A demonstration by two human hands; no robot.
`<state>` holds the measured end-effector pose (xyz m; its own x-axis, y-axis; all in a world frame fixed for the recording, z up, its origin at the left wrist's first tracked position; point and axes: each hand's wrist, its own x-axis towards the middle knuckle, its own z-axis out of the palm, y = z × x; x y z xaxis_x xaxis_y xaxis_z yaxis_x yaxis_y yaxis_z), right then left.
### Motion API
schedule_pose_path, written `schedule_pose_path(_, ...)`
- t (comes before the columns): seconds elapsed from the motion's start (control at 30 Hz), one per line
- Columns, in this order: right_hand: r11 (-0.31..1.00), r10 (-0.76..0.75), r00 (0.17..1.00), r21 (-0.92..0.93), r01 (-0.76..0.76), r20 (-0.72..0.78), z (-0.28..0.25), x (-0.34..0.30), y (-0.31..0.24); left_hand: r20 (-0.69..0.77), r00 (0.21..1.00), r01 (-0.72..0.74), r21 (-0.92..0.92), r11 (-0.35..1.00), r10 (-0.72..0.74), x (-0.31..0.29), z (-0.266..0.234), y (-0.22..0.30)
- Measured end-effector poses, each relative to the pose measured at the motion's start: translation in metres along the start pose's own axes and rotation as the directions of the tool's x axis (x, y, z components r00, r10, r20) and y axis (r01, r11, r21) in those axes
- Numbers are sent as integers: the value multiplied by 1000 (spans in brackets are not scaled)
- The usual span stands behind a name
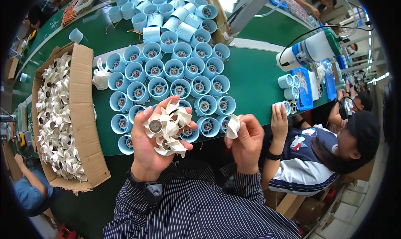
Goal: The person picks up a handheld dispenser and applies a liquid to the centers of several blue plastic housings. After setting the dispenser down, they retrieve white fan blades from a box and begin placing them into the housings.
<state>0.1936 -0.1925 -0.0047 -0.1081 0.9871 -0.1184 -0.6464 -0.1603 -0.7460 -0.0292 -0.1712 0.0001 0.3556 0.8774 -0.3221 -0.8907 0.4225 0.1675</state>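
Several white fan impellers (169,128) lie heaped in my left hand (144,149), its fingers curled up around them. Between the thumb and fingers of my right hand (248,140) is a single white fan impeller (233,127), held to the right of the heap. Both hands are over the near edge of the green table (248,84). Just beyond them stand rows of light blue round housings (173,69), open ends up, each showing a motor hub inside. My left hand hides parts of the nearest housings.
A cardboard box (87,113) full of white impellers stands at the left. More blue housings (179,13) are piled loosely at the back. A crumpled white bag (100,75) lies beside the box. At the right, a co-worker (321,151) sits near blue trays (303,88).
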Motion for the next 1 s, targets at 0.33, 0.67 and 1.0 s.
schedule_pose_path(0.33, 163, -209, 975, -981, 107, 72, -36, 6, -32, 120, 992, 28, 14, 1000, -29, 2, -11, -5)
schedule_pose_path(0.67, 98, -202, 976, -991, 96, 75, -41, 5, -30, 104, 994, 36, 51, 998, -41, 2, -14, -10)
schedule_pose_path(1.0, -103, -210, 970, -989, 106, 126, -19, 10, -27, 78, 997, 24, 66, 998, -29, 3, -11, -11)
